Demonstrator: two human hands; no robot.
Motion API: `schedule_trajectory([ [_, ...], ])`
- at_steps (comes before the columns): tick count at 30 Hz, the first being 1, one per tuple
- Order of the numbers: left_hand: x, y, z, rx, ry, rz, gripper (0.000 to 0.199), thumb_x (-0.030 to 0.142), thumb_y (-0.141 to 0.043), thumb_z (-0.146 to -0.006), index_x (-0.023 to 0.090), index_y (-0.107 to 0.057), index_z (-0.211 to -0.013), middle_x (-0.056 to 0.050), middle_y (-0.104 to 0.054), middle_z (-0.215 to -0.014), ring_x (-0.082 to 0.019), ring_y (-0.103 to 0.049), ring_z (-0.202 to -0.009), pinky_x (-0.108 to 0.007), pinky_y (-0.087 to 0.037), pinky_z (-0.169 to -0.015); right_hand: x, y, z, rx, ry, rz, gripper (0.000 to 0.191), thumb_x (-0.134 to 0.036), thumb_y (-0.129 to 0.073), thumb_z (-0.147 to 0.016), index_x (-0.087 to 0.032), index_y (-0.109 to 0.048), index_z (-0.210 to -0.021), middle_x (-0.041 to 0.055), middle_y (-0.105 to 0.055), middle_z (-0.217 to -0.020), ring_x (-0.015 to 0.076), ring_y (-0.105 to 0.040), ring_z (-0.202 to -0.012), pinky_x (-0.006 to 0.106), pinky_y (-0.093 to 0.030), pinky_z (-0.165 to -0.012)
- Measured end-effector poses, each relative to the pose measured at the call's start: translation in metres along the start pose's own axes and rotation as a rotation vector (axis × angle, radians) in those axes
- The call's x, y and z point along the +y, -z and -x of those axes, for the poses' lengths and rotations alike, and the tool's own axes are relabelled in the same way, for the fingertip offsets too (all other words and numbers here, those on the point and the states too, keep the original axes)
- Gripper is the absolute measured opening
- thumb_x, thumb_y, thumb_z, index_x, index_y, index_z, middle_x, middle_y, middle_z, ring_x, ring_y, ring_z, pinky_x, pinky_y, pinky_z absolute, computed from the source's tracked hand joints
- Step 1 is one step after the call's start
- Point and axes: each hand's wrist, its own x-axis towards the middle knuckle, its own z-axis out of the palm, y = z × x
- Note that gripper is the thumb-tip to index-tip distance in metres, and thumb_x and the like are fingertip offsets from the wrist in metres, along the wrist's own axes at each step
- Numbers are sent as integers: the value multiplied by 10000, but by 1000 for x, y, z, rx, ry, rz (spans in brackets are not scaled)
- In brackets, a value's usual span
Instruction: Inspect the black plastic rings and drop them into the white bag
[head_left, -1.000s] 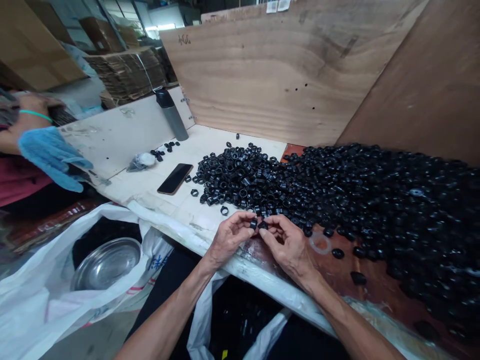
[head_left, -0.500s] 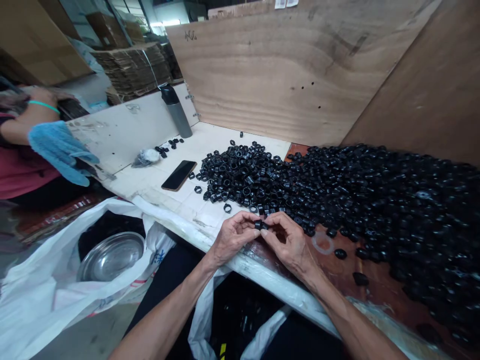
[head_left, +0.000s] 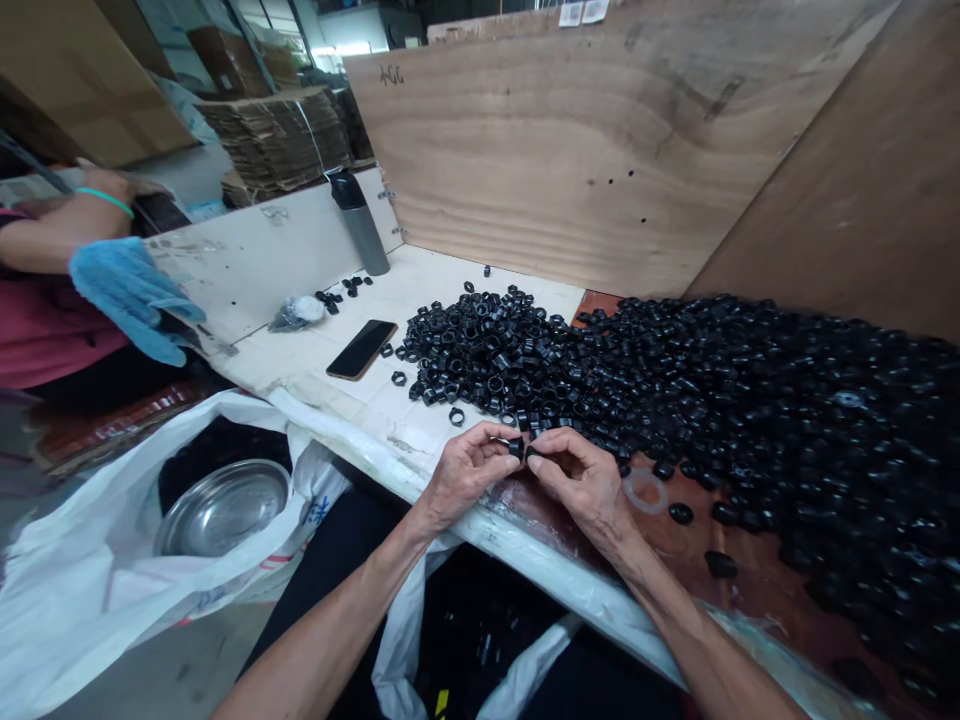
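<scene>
My left hand [head_left: 471, 470] pinches a black plastic nut [head_left: 515, 448] between thumb and fingertips, above the front edge of the table. Facing it, a small gap away, my right hand [head_left: 583, 480] is closed on a small black plastic part [head_left: 532, 453], mostly covered by the fingertips. Just beyond both hands lies a heap of black ring-shaped nuts [head_left: 487, 345]. To the right it meets a larger pile of black plastic parts [head_left: 720, 400]. A translucent ring [head_left: 646, 492] rests on the brown surface beside my right hand.
A phone [head_left: 361, 349], a grey bottle [head_left: 364, 235] and a small plastic bag [head_left: 298, 313] stand or lie at the left. Wooden boards [head_left: 540, 160] wall the back. Below left, a white sack [head_left: 97, 590] holds a metal bowl [head_left: 225, 508]. Another person [head_left: 60, 300] is at far left.
My hands have drawn slightly apart; the nut in the left and the small part in the right, together before, now have a gap between them. The view has shifted a little.
</scene>
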Motion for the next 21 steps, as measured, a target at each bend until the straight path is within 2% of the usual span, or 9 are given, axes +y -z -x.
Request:
schedule_trajectory([
  [3,-1,0,0,3,2,33,327,227,-775,-774,155,-665,-1074,-58,-719,-933,-147,-671,-845,-253,-523,-798,-1,2,-1,-6,-34,-52,145,-288,-707,-833,-191,-652,-741,51,-687,-925,192,-649,-876,298,-519,-768],
  [7,-2,0,-1,29,-6,31,323,216,-781,-767,160,-672,-1066,-62,-723,-987,-149,-675,-876,-253,-528,-822,-8,4,-2,28,-109,-58,201,-345,-711,-841,-185,-666,-727,66,-709,-966,202,-670,-867,314,-538,-777],
  [12,-1,0,-1,53,-6,5,332,200,-795,-750,164,-687,-1062,-53,-728,-1008,-148,-684,-904,-256,-534,-865,-7,-1,1,62,-60,20,122,-324,-702,-848,-213,-701,-898,42,-723,-962,196,-675,-878,305,-542,-814],
  [17,2,-3,1,37,8,-24,332,201,-790,-756,161,-692,-1071,-64,-745,-1035,-176,-708,-949,-302,-547,-922,-2,-7,4,87,-15,150,161,-312,-676,-875,-225,-679,-1011,24,-709,-921,176,-676,-809,286,-544,-763],
  [21,1,-4,2,39,-46,-97,288,198,-783,-755,156,-711,-1031,-75,-731,-1092,-200,-696,-1021,-324,-544,-964,-2,-7,5,96,90,272,195,-286,-630,-914,-228,-653,-1099,28,-708,-941,168,-675,-799,284,-541,-762],
])
